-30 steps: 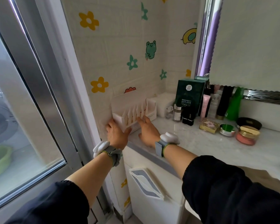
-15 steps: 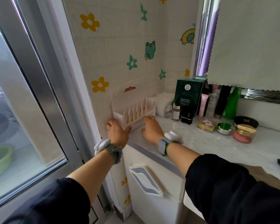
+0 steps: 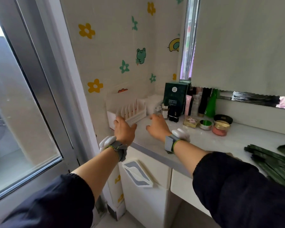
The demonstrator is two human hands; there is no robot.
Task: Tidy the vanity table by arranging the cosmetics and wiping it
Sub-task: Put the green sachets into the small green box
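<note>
The left hand (image 3: 124,129) rests with spread fingers against the front left corner of the white slotted organizer (image 3: 127,112), touching it but not closed around it. The right hand (image 3: 157,127) lies open and flat on the surface (image 3: 196,142) just to the organizer's right, holding nothing. The organizer sits at the far left end of the surface, tight to the stickered wall (image 3: 115,55), at about 11 o'clock from the hands.

Judged from how things lie, the arranging looks well along. From the organizer toward 2 o'clock the cosmetics stand in a fairly orderly back row: a white box (image 3: 152,102), a dark green carton (image 3: 175,97), a pink tube (image 3: 187,104), a clear bottle (image 3: 195,104), a black bottle (image 3: 204,102) and a green bottle (image 3: 211,104). In front of them sit a small jar (image 3: 164,111), a black lipstick case (image 3: 174,115), a gold compact (image 3: 191,121), a green-lidded pot (image 3: 205,124), a pink jar with a gold lid (image 3: 220,128) and a black round case (image 3: 223,118).

The organizer's slots appear mostly empty, so some small items may yet belong there. Wiping seems not yet done, as far as can be judged: no cloth is in either hand. A dark green folded item (image 3: 273,160) lies at 4 o'clock near the surface's edge; what it is cannot be told.
</note>
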